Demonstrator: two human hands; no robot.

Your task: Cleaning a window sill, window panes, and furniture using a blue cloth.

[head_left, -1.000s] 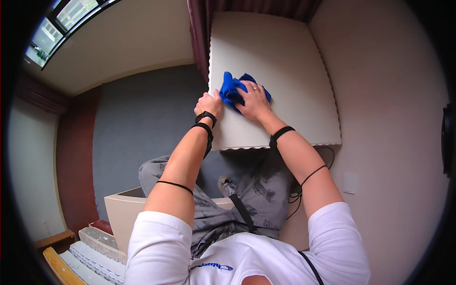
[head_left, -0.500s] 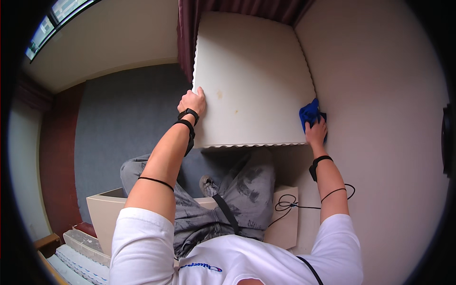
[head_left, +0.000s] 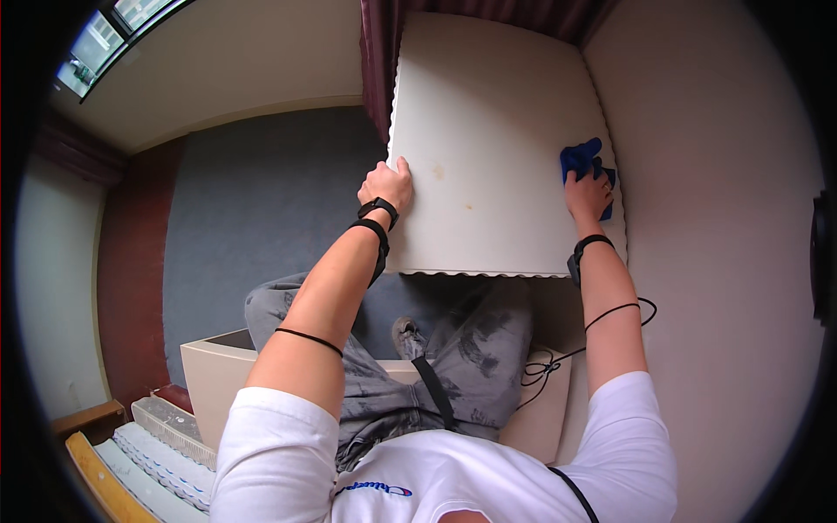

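In front of me is a white tabletop (head_left: 497,113) with a scalloped edge and a few small brownish stains. My left hand (head_left: 386,185) grips its left edge, thumb on top and the other fingers curled over the side, partly hidden. Near the right edge my right hand (head_left: 589,193) presses a crumpled blue cloth (head_left: 580,159) onto the surface, its fingers closed over the fabric. Part of the cloth pokes out beyond the fingers on both sides.
A pale wall (head_left: 697,157) runs along the tabletop's right side, and a maroon curtain (head_left: 377,70) hangs at its far left corner. Below lies grey-blue flooring (head_left: 261,192). Beneath me is a beige seat (head_left: 218,383); a black cable (head_left: 545,366) loops beside my right leg.
My right hand has slid the blue cloth away from me along the right edge, and inward onto the tabletop. My left hand keeps its grip. The whole view has shifted slightly.
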